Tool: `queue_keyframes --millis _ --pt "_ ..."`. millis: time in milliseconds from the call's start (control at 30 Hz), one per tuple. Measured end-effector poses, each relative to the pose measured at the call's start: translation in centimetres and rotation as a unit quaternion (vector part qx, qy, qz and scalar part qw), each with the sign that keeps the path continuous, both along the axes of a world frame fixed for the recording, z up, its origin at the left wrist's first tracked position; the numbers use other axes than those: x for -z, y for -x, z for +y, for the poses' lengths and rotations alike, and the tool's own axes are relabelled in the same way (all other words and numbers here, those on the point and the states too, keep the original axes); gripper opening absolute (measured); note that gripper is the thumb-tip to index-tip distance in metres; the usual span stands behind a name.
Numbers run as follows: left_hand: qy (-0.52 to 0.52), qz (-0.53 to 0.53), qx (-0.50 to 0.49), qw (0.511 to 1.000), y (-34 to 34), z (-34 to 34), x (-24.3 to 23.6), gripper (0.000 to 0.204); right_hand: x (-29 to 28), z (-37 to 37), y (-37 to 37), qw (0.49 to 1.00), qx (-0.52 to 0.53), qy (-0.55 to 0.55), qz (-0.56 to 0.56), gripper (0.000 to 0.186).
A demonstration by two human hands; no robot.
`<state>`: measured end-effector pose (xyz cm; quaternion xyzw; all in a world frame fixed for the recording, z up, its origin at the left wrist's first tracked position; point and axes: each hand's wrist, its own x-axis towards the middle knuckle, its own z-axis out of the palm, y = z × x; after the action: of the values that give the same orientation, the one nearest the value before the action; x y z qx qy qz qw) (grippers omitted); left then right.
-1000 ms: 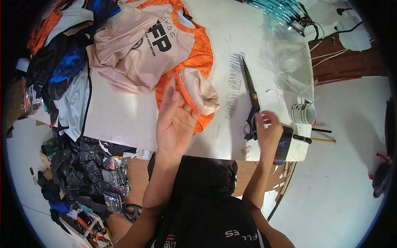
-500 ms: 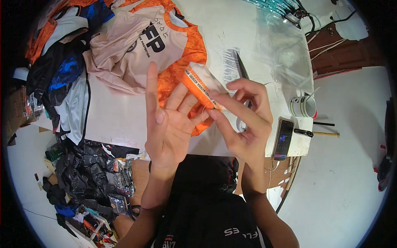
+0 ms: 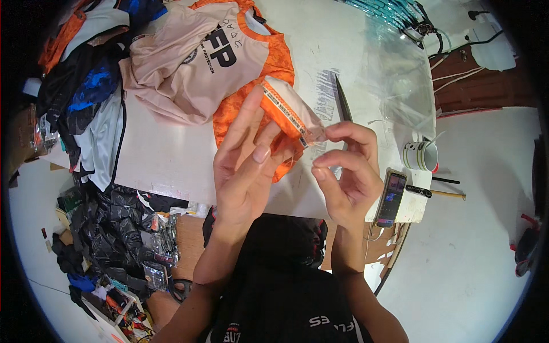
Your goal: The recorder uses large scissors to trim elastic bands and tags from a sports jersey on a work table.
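Observation:
A pale beige and orange shirt (image 3: 189, 74) lies spread on the white table, its neckline away from me. The sleeve end (image 3: 286, 114), orange with a narrow printed band and a pale side, is lifted toward me. My left hand (image 3: 243, 166) is closed on the sleeve end's lower left side, with the fingers partly behind the cloth. At the sleeve's right corner, my right hand (image 3: 351, 177) has its thumb and a finger pressed together. Whatever may be between those fingertips is too small to tell. Scissors (image 3: 342, 100) lie on the table beyond my right hand, their handles mostly hidden.
A pile of clothes (image 3: 97, 91) covers the table's left end. Clear plastic (image 3: 394, 86) lies at the right. A mug (image 3: 420, 155), a phone (image 3: 392, 197) and a dark pen-like object (image 3: 419, 191) are near the right edge. Black bags (image 3: 120, 234) sit below left.
My left thumb and fingers have closed in on the sleeve end. My right hand's thumb and finger have drawn back a little from the cloth, to the right.

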<state>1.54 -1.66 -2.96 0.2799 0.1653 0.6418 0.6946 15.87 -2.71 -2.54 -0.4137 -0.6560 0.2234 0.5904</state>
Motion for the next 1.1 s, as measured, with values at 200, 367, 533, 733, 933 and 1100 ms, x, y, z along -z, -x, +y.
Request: queue_keyframes --millis 200,367,533,733,933,1100 --pt "-0.023 -0.038 -0.006 0.999 0.8 0.5 -0.1 0.063 -0.6 -0.5 -3.4 0.933 -0.301 0.195 -0.004 0.013" --pt "-0.027 -0.081 0.002 0.996 0.7 1.0 -0.2 0.067 0.8 -0.9 -1.9 0.987 -0.040 0.147 0.048 0.018" --pt "-0.014 -0.056 0.007 0.998 0.3 0.4 -0.5 0.070 0.6 0.1 1.4 0.988 0.095 0.108 0.048 0.020" --pt "-0.026 -0.076 0.023 0.997 0.6 0.4 -0.1 0.070 0.5 0.4 1.3 0.990 0.102 0.094 0.028 0.011" --pt "-0.038 -0.028 -0.012 0.999 0.3 0.5 -0.1 0.071 0.2 -0.5 1.5 0.988 0.084 0.103 0.077 0.007" --pt "-0.050 -0.020 -0.027 0.998 0.5 0.7 -0.2 0.071 0.4 -1.3 -0.3 0.985 0.090 0.128 0.068 0.008"
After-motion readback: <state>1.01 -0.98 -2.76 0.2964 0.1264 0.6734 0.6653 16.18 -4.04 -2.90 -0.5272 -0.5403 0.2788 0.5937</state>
